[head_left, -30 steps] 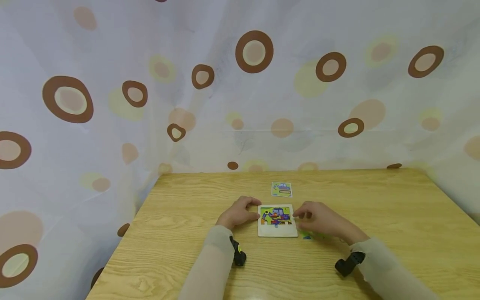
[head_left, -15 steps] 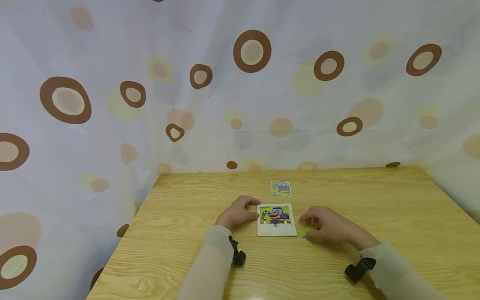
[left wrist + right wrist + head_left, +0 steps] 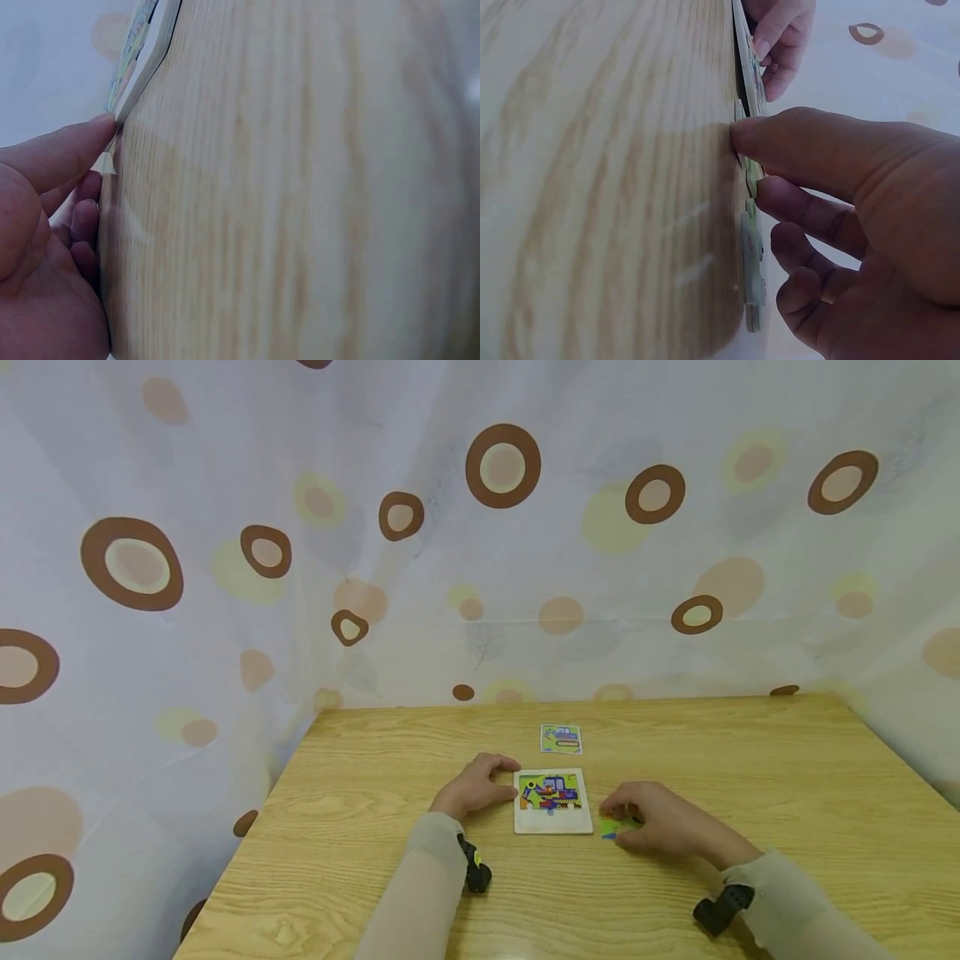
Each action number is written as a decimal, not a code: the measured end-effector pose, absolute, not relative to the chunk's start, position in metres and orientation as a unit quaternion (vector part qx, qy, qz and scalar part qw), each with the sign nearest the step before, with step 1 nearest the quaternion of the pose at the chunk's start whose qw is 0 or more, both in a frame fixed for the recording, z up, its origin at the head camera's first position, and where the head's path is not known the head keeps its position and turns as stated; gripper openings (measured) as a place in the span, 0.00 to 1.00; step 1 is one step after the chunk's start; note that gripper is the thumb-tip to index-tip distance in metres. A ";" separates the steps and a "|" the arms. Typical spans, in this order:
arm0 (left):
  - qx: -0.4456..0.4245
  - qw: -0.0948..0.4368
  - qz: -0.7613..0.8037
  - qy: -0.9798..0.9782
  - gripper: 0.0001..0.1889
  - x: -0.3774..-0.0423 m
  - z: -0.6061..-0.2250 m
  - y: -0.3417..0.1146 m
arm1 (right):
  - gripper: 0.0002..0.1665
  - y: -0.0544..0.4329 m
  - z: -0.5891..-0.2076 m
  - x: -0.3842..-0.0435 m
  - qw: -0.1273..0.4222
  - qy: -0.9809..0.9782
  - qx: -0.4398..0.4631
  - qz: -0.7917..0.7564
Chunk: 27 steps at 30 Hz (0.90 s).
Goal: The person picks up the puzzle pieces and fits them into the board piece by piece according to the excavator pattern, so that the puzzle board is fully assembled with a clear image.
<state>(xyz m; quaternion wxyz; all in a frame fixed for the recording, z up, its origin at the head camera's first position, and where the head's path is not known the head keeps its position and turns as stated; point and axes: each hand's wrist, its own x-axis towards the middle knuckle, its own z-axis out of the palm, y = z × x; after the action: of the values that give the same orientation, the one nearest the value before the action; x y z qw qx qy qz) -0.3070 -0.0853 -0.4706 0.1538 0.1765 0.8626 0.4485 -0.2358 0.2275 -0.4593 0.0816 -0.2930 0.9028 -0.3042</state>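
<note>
While the right hand curves over loose puzzle pieces, pinching one or not I can't tell, the left hand touches the neighbouring puzzle board, fingers relaxed. Picking out a piece seems the step; the board's bare lower part probably calls for a fitting one. Beyond lies a picture card.

Looks like a small screened-off rec. booth; can't tell bldg. type (home, lab, etc.). Evidence: pale creased sheeting w/ brown, peach & yellow circles fills the bkgd. at back, L & R, & a wood-grain worktop runs up to it. Black cam on L wrist, 2nd cam on R = filming setup. Puzzle board w/ digger pic. adds a playroom touch.
</note>
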 end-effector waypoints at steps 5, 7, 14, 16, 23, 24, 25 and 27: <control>0.184 0.151 0.445 0.863 0.19 -0.308 -0.471 -0.085 | 0.23 0.226 -0.458 -0.235 0.078 0.904 -0.289 -0.305; 0.188 0.148 0.441 0.865 0.19 -0.308 -0.472 -0.086 | 0.22 0.225 -0.456 -0.235 0.071 0.907 -0.288 -0.300; 0.187 0.142 0.429 0.872 0.19 -0.309 -0.475 -0.086 | 0.24 0.219 -0.454 -0.239 0.049 0.912 -0.286 -0.291; 0.184 0.143 0.428 0.873 0.19 -0.310 -0.475 -0.087 | 0.25 0.217 -0.454 -0.240 0.046 0.912 -0.282 -0.295; 0.188 0.143 0.427 0.873 0.19 -0.312 -0.476 -0.087 | 0.23 0.203 -0.448 -0.242 0.030 0.904 -0.299 -0.305; 0.190 0.142 0.427 0.873 0.19 -0.312 -0.476 -0.087 | 0.23 0.200 -0.447 -0.242 0.027 0.903 -0.301 -0.305; 0.190 0.143 0.426 0.873 0.19 -0.312 -0.476 -0.087 | 0.22 0.198 -0.446 -0.243 0.028 0.903 -0.298 -0.307; 0.194 0.141 0.426 0.873 0.19 -0.312 -0.475 -0.087 | 0.22 0.193 -0.445 -0.244 0.029 0.902 -0.295 -0.314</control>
<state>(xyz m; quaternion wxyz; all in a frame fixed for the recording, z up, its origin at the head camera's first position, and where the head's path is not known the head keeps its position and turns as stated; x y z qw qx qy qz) -0.3117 -0.0872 -0.4751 0.1408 0.1938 0.8726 0.4257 -0.2440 0.1928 -0.4447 0.0289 -0.2950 0.9019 -0.3141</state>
